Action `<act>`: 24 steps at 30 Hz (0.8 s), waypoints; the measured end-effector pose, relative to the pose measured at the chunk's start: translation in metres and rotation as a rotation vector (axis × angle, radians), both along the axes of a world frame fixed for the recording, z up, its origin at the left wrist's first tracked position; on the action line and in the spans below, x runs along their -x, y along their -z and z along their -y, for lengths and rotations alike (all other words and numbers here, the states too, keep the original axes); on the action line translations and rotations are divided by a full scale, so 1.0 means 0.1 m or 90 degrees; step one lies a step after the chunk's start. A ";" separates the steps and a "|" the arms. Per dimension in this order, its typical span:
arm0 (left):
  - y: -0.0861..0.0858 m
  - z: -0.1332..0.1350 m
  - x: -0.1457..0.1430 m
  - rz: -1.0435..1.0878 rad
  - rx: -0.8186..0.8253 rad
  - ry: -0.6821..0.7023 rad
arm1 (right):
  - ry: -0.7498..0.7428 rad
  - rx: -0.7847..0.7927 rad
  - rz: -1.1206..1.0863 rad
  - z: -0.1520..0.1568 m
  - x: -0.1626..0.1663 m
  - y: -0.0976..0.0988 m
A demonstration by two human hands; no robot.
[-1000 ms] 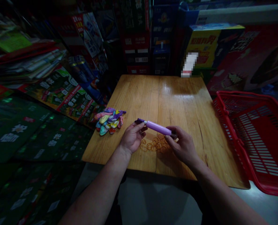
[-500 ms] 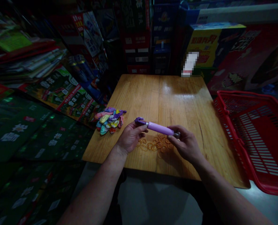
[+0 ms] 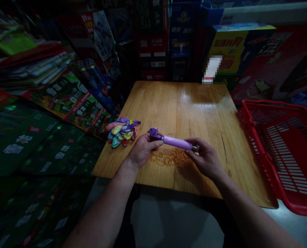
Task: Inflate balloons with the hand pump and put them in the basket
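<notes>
Both hands (image 3: pixel 143 148) (image 3: pixel 205 156) in pinch grips

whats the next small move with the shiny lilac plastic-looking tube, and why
Probably the left hand should press the crumpled purple balloon-like piece slightly further onto the shiny lilac tube: it pinches the piece where it meets one end, while the right hand grips the other, grey end.

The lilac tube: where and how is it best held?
Likely grip the lilac tube mid-barrel, from above: it is slim, straight and held crosswise, with its middle exposed between the left hand and right hand.
</notes>
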State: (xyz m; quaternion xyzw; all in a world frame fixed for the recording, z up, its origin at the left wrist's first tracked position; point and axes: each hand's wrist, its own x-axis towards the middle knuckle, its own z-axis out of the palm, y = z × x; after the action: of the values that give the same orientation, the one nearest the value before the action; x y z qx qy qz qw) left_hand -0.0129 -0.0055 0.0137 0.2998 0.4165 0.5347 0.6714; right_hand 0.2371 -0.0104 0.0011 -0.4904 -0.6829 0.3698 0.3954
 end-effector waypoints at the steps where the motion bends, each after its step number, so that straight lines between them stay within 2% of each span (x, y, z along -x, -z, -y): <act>1: 0.01 0.01 0.00 -0.009 -0.001 0.005 | -0.001 0.006 -0.002 0.00 0.00 0.01; 5: 0.03 0.02 -0.04 0.009 -0.013 -0.017 | 0.008 0.020 -0.002 0.00 0.00 0.03; 13: 0.05 0.01 -0.09 0.095 0.032 -0.073 | 0.015 -0.022 0.017 0.00 0.04 0.02; 19: 0.06 0.06 -0.08 0.110 0.078 -0.025 | 0.025 -0.048 0.028 0.03 0.06 0.02; 24: 0.07 0.10 -0.15 0.197 0.104 -0.049 | 0.029 -0.114 0.078 0.04 0.07 0.01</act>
State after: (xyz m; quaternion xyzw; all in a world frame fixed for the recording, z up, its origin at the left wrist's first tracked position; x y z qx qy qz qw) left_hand 0.0020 -0.0152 0.0067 0.1422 0.3616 0.5638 0.7288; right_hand 0.2300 -0.0146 -0.0003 -0.4900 -0.7250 0.2674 0.4035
